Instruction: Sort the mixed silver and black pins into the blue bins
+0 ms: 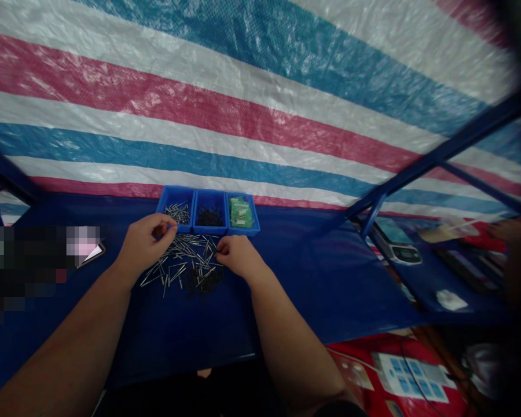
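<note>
My left hand (144, 243) is closed in a pinch at the front of the left blue bin (161, 204); what its fingertips hold, if anything, is too small to make out. Thin metal pins (178, 209) lie in that bin. Beside the right edge of a loose pile of long metal pins (190, 246), my right hand (242, 255) has its fingers curled together, their contents unclear. Small black pieces (206, 282) are heaped at the near side of the pile. More black pieces (209, 216) fill the middle bin (222, 197).
The right bin (255, 223) contains green-and-white small items (240, 209). A phone-like object (93, 253) lies at left beside a blurred-out area. Blue metal frame bars (399, 176) stand at right, with a digital scale (397, 243) beyond. Striped sheeting (226, 116) hangs behind the blue table (312, 272).
</note>
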`<state>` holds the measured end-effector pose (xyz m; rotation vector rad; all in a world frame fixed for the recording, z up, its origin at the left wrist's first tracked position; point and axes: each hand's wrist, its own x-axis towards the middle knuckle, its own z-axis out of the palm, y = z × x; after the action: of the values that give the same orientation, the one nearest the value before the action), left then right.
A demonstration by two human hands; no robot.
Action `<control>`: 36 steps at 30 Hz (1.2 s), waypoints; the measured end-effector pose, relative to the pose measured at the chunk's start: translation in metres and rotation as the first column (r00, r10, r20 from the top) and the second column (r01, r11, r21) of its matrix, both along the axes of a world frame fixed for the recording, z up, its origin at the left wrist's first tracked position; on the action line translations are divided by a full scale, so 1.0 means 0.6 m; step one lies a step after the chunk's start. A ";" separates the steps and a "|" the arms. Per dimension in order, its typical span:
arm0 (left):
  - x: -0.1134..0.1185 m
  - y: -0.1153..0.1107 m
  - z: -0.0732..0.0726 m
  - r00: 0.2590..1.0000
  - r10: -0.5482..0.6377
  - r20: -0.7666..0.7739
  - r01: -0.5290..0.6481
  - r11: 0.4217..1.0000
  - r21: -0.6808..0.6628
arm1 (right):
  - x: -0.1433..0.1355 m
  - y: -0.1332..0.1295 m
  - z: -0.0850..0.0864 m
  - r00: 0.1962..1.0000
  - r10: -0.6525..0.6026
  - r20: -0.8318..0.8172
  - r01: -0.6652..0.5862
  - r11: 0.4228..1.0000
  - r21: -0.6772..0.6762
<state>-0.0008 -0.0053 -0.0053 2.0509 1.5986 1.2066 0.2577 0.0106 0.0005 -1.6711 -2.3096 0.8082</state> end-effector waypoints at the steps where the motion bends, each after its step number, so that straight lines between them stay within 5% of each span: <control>1: 0.001 0.001 -0.001 1.000 -0.010 0.000 0.010 1.000 -0.009 | 0.000 0.000 -0.001 1.000 0.009 -0.006 -0.009 1.000 -0.006; 18: 0.012 -0.001 0.000 0.997 -0.068 0.036 0.068 0.998 0.006 | -0.001 -0.001 0.004 0.992 -0.105 0.074 0.103 0.994 0.036; 23: 0.012 -0.002 0.001 0.997 -0.066 0.026 0.066 0.998 0.003 | 0.011 0.005 0.002 0.984 0.000 -0.181 0.004 1.000 0.024; 30: 0.012 -0.002 0.002 0.996 -0.076 0.037 0.076 0.997 0.015 | 0.016 0.020 -0.015 0.835 -0.027 -0.549 -0.011 0.998 -0.065; 36: 0.013 -0.002 0.005 0.996 -0.082 0.043 0.082 0.997 0.011 | -0.006 0.026 -0.017 0.580 -0.156 -0.800 0.160 0.984 -0.076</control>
<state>0.0073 -0.0066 -0.0024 2.0605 1.4773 1.2226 0.2542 0.0264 -0.0096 -1.1009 -1.4820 1.1956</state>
